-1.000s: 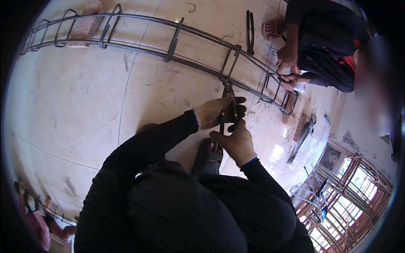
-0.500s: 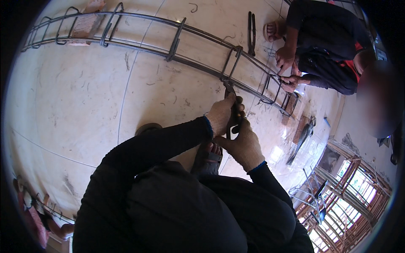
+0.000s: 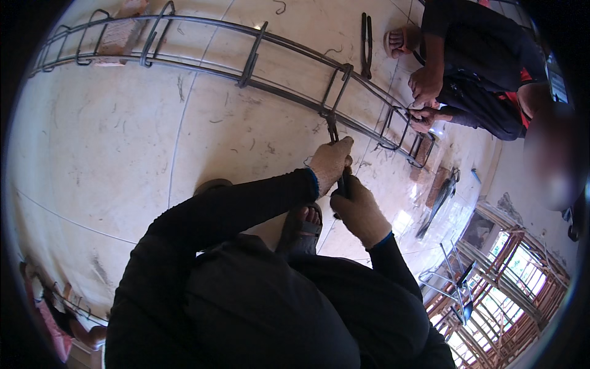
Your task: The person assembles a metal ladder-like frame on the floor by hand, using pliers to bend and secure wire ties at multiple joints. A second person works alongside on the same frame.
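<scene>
Fingers of both gloved hands point(image 3: 344, 184) clamp dark metal pincers point(image 3: 335, 138) at ribbed rebar cage point(image 3: 246, 67).

Dull dark metal pincers point(image 3: 337, 161) sit between the fingers point(image 3: 342, 147); beyond them, a matt steel rebar cage point(image 3: 258, 52) lies on smooth, pale, scuffed floor point(image 3: 110, 141). The sleeves point(image 3: 246, 197) are black cloth.
</scene>
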`<control>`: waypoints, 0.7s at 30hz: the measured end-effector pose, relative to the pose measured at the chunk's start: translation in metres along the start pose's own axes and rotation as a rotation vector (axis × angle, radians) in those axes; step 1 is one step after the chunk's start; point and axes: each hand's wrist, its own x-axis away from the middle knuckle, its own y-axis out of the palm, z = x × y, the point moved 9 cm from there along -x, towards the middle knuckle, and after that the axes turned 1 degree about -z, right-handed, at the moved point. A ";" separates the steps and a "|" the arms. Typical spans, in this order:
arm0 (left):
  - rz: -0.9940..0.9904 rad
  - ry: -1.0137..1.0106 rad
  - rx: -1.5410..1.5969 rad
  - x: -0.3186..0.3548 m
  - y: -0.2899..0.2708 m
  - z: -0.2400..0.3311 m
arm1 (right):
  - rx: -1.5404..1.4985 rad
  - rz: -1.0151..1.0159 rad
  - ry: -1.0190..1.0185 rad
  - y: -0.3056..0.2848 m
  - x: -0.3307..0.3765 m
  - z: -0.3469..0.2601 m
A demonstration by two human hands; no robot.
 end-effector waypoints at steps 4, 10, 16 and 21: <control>0.013 -0.002 -0.081 -0.007 -0.007 -0.004 | 0.441 0.253 -0.122 -0.001 -0.004 -0.013; -0.071 -0.212 0.171 0.023 0.007 0.009 | -0.959 -0.308 0.109 0.039 -0.004 0.020; -0.380 -0.346 0.376 0.015 0.016 0.001 | -0.696 -0.218 -0.235 0.034 -0.001 0.011; -0.116 -0.155 0.232 -0.005 -0.012 -0.007 | -0.522 -0.259 0.237 0.030 0.003 0.000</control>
